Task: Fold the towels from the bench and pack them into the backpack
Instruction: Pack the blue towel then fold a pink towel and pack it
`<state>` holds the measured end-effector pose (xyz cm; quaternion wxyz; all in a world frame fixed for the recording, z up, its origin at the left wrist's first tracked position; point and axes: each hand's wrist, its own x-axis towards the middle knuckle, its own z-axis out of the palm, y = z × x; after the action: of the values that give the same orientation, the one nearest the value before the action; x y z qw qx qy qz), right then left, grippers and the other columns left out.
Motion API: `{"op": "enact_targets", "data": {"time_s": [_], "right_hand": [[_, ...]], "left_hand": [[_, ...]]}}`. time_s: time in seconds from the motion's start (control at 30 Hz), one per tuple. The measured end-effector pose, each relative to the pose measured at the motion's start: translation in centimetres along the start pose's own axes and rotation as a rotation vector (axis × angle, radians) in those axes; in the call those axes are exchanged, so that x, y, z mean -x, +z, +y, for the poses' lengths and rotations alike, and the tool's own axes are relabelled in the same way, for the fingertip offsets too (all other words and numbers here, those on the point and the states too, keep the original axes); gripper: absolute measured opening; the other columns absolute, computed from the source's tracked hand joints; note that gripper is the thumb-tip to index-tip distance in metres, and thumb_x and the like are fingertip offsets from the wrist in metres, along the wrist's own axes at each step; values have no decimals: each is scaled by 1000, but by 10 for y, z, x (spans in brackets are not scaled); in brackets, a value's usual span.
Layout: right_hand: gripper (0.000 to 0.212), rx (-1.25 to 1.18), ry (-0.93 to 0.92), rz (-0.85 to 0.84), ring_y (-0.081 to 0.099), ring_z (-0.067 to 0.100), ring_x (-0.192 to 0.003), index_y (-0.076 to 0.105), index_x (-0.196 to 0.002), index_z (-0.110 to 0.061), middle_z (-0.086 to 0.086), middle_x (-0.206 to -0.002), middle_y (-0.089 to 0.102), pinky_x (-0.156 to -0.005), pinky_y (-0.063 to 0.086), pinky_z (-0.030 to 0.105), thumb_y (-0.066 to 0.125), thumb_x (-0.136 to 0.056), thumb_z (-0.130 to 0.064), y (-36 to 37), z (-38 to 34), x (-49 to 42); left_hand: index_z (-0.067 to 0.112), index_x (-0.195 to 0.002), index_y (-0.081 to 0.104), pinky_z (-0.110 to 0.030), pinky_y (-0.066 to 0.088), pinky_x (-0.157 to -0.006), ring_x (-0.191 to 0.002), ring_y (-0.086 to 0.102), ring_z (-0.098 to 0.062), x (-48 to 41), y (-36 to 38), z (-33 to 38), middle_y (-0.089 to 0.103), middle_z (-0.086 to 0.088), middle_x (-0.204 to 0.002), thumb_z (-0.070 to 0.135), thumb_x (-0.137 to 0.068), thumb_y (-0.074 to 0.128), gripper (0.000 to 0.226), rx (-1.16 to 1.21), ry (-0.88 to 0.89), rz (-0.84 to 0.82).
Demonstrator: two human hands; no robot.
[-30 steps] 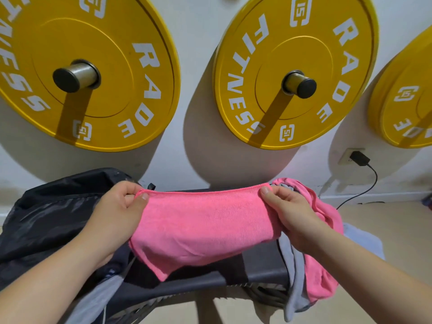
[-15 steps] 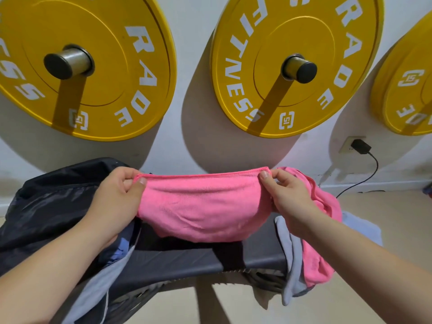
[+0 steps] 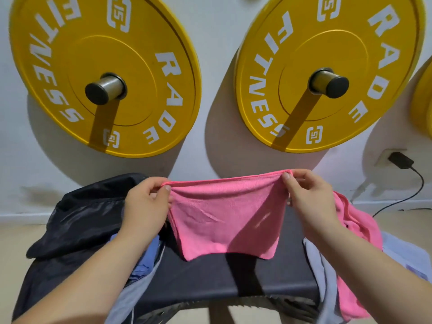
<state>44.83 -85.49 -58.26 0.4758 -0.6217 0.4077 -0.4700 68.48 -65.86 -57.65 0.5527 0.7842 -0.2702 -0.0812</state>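
A folded pink towel [image 3: 224,220] hangs in the air above the dark bench [image 3: 210,277]. My left hand [image 3: 147,206] pinches its top left corner and my right hand [image 3: 308,197] pinches its top right corner. The top edge is stretched taut between them and the lower edge dangles just over the bench top. The black backpack [image 3: 77,220] lies open on the bench's left end, with blue-grey cloth [image 3: 145,260] showing at its mouth. At the right end, another pink towel [image 3: 357,232] and a grey towel [image 3: 322,277] are draped over the bench edge.
Two yellow weight plates [image 3: 102,73] [image 3: 327,71] hang on steel pegs on the white wall behind the bench. A black plug with a cable [image 3: 401,160] sits in a wall socket at right. Beige floor lies below.
Both hands have lifted the pink towel a little and pulled its top edge straighter. The towel hangs flatter and squarer than before. The camera view has moved closer.
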Motion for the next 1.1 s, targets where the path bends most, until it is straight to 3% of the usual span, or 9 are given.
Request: {"op": "enact_targets", "data": {"time_s": [0.1,0.23,0.37,0.5,0.57,0.67,0.93,1.0,1.1], "right_hand": [[8,-7,-97,-6,71,28,-83,70,-92,-25,4,-84,75,-78,59,45,65,-97,-27,-2,-5,-3],[9,141,-121,-74,68,31,-83,66,-89,-22,6,-82,72,-78,57,49,64,-97,-23,-16,13,7],[14,368,56,-323,54,17,-63,64,-82,-15,1,-65,60,-64,47,34,66,-95,-19,-36,49,22],[11,659,306,-706,50,9,-62,65,-82,-14,-4,-71,60,-61,45,22,70,-90,-19,-60,77,39],[10,828,329,-822,54,6,-65,65,-81,-20,-7,-74,63,-59,45,15,71,-88,-24,-65,82,47],[12,957,353,-928,58,9,-72,64,-79,-26,-10,-78,65,-62,45,16,72,-86,-32,-64,84,54],[18,685,502,-884,58,8,-78,61,-55,-18,-9,-64,59,-75,41,24,67,-71,-15,-61,68,52],[6,644,504,-849,54,15,-75,59,-59,-19,-2,-66,57,-73,41,30,63,-63,-21,-53,68,49],[5,666,564,-834,66,22,-79,66,-75,-16,9,-78,72,-73,54,36,66,-78,-20,-39,73,32]], "left_hand": [[25,-95,73,-30,55,-68,-74,71,-8,1,1,4,76,4,-79,13,-96,61,17,24,31,15],[24,-92,74,-29,48,-65,-71,66,-9,9,-1,-12,75,2,-78,15,-96,63,14,-76,3,-105],[23,-81,75,-38,53,-75,-74,68,-22,23,4,-50,75,-2,-75,9,-91,66,19,-212,-77,-317],[23,-75,73,-29,52,-67,-63,60,-8,36,1,-85,73,0,-71,10,-87,67,19,-455,-111,-591],[20,-75,71,-21,49,-63,-59,59,-5,42,-3,-93,74,2,-71,9,-87,65,17,-531,-135,-748],[11,-80,70,-25,50,-61,-58,61,-9,50,-8,-98,77,-8,-78,10,-84,59,12,-593,-191,-925],[11,-89,62,-30,61,-62,-68,73,-21,59,-3,-96,73,-11,-72,4,-98,47,19,-514,-417,-985],[10,-92,63,-30,58,-55,-70,74,-23,51,-1,-95,74,-15,-77,4,-97,45,19,-542,-415,-967],[8,-99,60,-25,48,-42,-75,78,-29,28,8,-100,75,-26,-91,6,-97,44,16,-591,-373,-887]]}}
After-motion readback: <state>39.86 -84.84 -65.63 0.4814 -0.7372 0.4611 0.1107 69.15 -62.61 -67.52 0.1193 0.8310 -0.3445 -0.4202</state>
